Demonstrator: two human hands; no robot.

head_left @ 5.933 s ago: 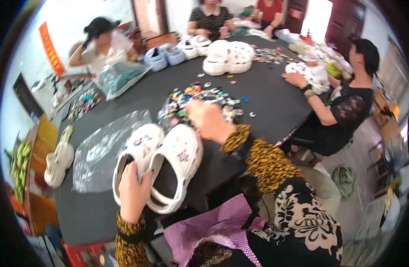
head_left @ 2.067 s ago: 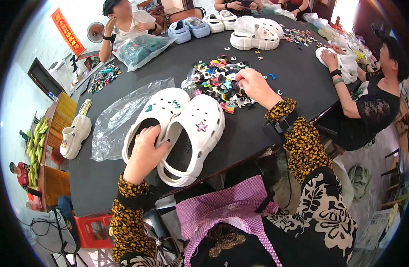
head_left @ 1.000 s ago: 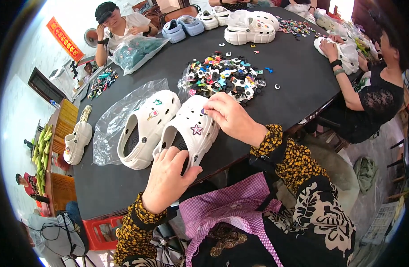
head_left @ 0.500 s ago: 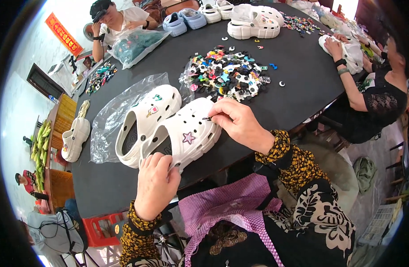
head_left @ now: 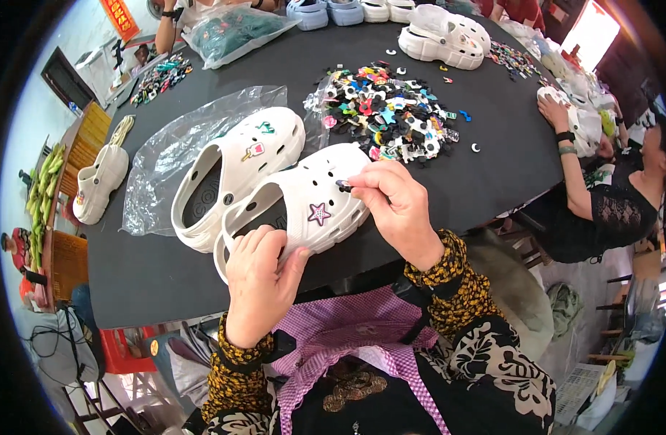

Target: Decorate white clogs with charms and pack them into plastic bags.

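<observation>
A white foam clog (head_left: 295, 194) with a pink star charm (head_left: 319, 214) lies at the near side of the table. My left hand (head_left: 260, 279) is closed on its heel end, thumb against the side. Above the toe holes, my right hand (head_left: 395, 206) pinches a small dark shoe charm (head_left: 344, 186) between thumb and fingertips; the charm's design is too small to make out. Beside this clog, to the left, stands another white clog (head_left: 235, 145), bearing an ice-pop charm (head_left: 253, 151) and a green charm (head_left: 265, 128). Clear plastic wrap (head_left: 148, 190) spreads under and beyond it.
A heap of colourful charms (head_left: 384, 112) sits just beyond the clogs. Another white clog (head_left: 104, 177) stands at the table's left edge. Far off are a bagged bundle (head_left: 235, 36), blue clogs (head_left: 307, 14) and white clogs (head_left: 438, 43). A co-worker (head_left: 612, 188) handles a clog at the right.
The view has shifted, so the far side of the table shows higher up. My right hand stays at the toe holes with the charm, now turned slightly. My left hand keeps its hold.
</observation>
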